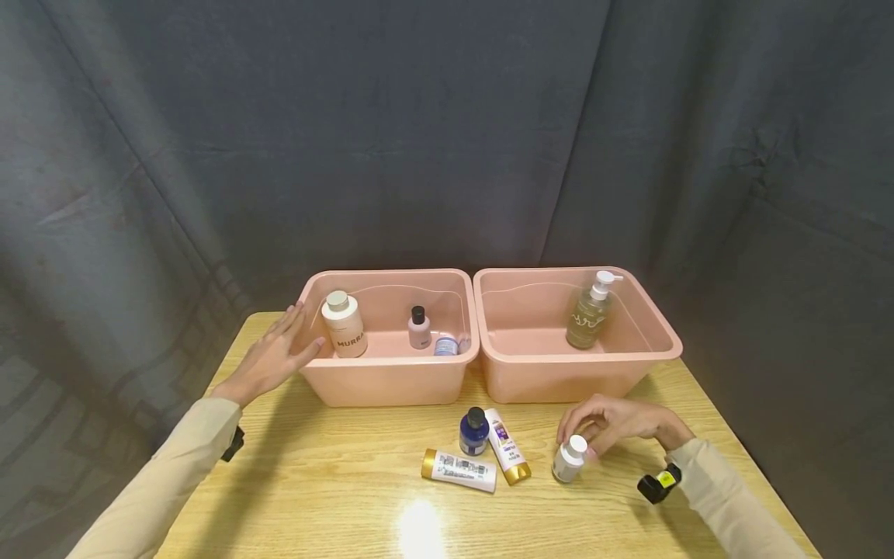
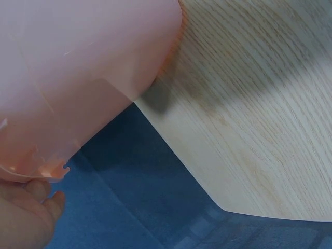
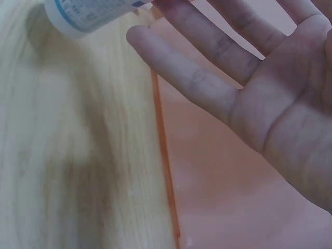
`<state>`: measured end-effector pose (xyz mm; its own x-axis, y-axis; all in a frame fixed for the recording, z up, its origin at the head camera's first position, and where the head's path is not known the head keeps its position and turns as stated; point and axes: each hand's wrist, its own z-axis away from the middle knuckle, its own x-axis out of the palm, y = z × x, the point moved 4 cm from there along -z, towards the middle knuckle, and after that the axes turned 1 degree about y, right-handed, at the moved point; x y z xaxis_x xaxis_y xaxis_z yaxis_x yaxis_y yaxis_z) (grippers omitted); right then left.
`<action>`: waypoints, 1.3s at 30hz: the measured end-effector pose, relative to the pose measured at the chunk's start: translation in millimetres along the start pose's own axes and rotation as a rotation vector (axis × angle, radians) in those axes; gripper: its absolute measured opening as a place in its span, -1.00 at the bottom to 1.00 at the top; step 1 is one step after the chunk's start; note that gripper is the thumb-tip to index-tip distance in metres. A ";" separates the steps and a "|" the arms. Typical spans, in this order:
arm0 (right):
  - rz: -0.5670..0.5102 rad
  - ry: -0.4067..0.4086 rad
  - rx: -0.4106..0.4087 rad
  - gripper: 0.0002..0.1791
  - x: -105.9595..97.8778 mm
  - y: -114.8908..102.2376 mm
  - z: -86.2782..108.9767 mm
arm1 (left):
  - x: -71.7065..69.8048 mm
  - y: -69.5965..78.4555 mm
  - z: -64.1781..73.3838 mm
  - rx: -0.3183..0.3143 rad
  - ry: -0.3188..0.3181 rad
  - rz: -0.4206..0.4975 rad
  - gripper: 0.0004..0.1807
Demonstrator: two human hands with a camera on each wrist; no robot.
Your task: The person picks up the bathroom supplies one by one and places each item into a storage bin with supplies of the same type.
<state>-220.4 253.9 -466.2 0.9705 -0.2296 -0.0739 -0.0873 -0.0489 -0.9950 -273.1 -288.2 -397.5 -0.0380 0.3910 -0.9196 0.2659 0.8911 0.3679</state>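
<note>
My right hand (image 1: 615,419) pinches a small white bottle (image 1: 569,458) with a white cap, in front of the right bin. The right wrist view shows the base of the white bottle (image 3: 93,13) tilted at the top edge, beside the fingers (image 3: 187,78). At the left end of the left pink bin (image 1: 387,384), my left hand (image 1: 268,361) rests on the rim with fingers fairly straight. Left of the white bottle lie a dark blue bottle (image 1: 474,432) standing upright and two white tubes with gold caps, one flat (image 1: 461,470), one slanted (image 1: 506,446).
Inside the left bin are a large white bottle (image 1: 345,326), a small pink bottle with a black cap (image 1: 419,329) and a blue-and-white jar (image 1: 445,346). A green pump bottle (image 1: 588,317) stands in the right pink bin (image 1: 559,380). A grey curtain (image 1: 419,140) hangs behind.
</note>
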 end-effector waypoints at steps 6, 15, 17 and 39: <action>0.030 -0.004 -0.019 -0.57 -3.6 -8.1 -5.8 | -0.6 -0.1 -0.5 0.004 0.002 -0.004 -0.09; 0.161 0.022 -0.039 -0.56 -6.2 -20.4 -13.4 | -1.0 0.3 1.4 -0.001 -0.015 -0.003 -0.13; 0.175 0.024 -0.049 -0.56 -6.0 -23.8 -15.1 | -1.3 0.5 1.6 -0.001 -0.015 -0.001 -0.13; 0.237 0.079 -0.087 -0.56 -9.6 -57.0 -40.6 | -0.8 -0.8 1.0 -0.003 -0.010 0.003 -0.12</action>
<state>-233.8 219.4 -406.0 0.9001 -0.3199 -0.2957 -0.3330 -0.0675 -0.9405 -272.3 -289.4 -397.2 -0.0273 0.3911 -0.9199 0.2633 0.8906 0.3708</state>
